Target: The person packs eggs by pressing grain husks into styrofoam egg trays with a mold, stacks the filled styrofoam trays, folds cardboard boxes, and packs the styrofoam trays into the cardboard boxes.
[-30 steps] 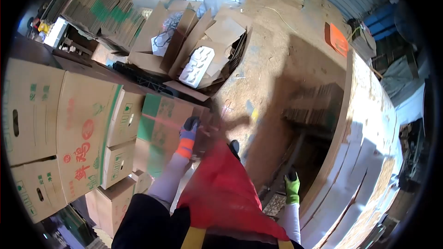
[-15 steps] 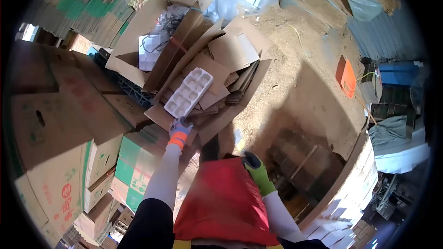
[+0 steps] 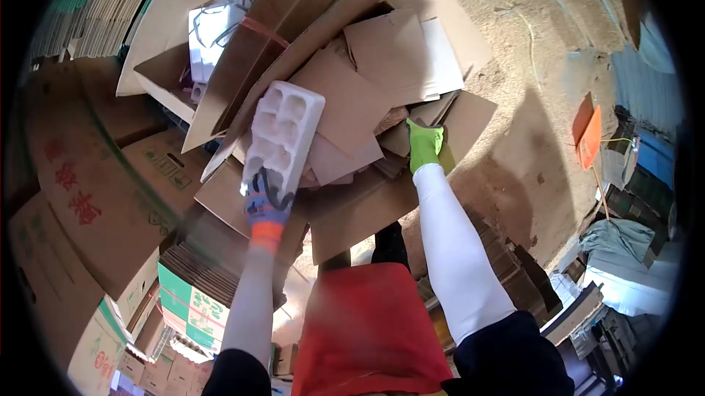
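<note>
Sunlit floor [image 3: 510,54] | carton [image 3: 360,225] | left fingers [image 3: 258,181] grasping white tray [image 3: 290,113] | right hand [image 3: 426,143]: fingers obscured, can't tell

My left hand [image 3: 266,201], gloved, reaches forward palm down between eight and nine o'clock from mid-frame, its dark-tipped fingers bent; how firmly they close I cannot tell from my remote post. The left forearm [image 3: 250,300], sleeved, points almost to twelve. At two o'clock, my green-gloved right hand [image 3: 425,142] lies farther out, fingers indistinct, its white-sleeved right forearm [image 3: 457,249] extended and slanting toward eleven.
</note>
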`<state>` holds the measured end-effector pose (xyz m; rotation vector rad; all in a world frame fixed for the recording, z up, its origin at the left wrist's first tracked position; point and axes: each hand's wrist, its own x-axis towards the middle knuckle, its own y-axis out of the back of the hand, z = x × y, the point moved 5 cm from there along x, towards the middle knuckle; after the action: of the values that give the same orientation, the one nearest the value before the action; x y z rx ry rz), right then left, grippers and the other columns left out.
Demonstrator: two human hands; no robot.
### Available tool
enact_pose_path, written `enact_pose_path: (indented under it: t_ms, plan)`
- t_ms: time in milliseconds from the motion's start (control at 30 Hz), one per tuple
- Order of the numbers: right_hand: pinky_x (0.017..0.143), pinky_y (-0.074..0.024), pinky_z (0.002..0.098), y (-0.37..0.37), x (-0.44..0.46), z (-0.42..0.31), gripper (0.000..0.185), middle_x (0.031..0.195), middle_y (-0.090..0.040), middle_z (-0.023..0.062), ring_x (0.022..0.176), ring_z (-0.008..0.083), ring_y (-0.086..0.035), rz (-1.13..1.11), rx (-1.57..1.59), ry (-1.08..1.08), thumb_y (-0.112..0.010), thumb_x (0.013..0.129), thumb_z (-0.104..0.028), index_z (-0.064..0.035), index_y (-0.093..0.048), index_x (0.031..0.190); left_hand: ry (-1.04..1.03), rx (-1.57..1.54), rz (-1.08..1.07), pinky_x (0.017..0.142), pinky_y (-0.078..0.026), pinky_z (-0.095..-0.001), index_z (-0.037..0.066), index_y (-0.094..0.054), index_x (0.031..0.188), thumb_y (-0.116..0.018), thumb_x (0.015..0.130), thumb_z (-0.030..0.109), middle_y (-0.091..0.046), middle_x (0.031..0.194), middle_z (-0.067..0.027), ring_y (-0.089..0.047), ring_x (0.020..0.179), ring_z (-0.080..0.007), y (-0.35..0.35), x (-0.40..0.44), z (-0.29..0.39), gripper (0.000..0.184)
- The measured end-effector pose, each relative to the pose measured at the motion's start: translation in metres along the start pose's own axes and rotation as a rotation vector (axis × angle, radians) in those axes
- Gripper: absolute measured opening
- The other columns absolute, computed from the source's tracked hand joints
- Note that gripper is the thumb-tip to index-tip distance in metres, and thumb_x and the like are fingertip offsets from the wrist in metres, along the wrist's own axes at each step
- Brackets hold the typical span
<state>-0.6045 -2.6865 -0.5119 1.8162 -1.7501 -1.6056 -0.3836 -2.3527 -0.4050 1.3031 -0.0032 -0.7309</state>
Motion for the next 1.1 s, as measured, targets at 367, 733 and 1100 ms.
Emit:
enact_pose_path:
  t_ms: [367, 733, 1100]
  plan:
    - [0.085, -0.0469, 0.0415, 0.092, -0.083, -0.011, 0.06, 0.105, -0.064, 0.0203, 0.098, 0.0356, -0.061, -0.034, -0.214, 0.107, -0.068, 0.073, -0.04, 0.0015, -0.056, 0.115, 0.057, -0.16, 0.134, 0.087, -0.042, -0.0367, 0.002, -0.047, 0.127, -0.067, 0.077, 0.018, -0.05, 0.111, -0.0145, -0.05, 0.103, -0.029, 0.098, -0.129, 0.052, 0.056]
    - [0.074, -0.0494, 0.0315, 0.0, -0.129, -0.051, 0.046, 0.095, -0.068, 0.0122, 0.081, 0.0188, -0.064, -0.83, 0.219, 0.23, -0.077, 0.071, -0.022, -0.0007, -0.06, 0.108, 0.388, 0.065, 0.069, 0.086, -0.046, -0.0407, 0.008, -0.056, 0.121, -0.076, 0.07, 0.033, -0.047, 0.12, -0.0188, -0.051, 0.104, -0.0333, 0.028, -0.136, -0.006, 0.06]
    - [0.108, -0.0252, 0.039, -0.144, -0.007, 0.103, 0.091, 0.143, -0.035, 0.0077, 0.13, 0.0284, -0.032, -0.547, 1.15, -0.605, -0.03, 0.078, -0.078, -0.0126, -0.034, 0.141, -0.168, -0.001, 0.124, 0.103, -0.031, -0.044, 0.013, -0.042, 0.136, -0.061, 0.083, 0.036, -0.042, 0.137, -0.0156, -0.039, 0.126, -0.0353, -0.029, 0.069, 0.143, 0.06]
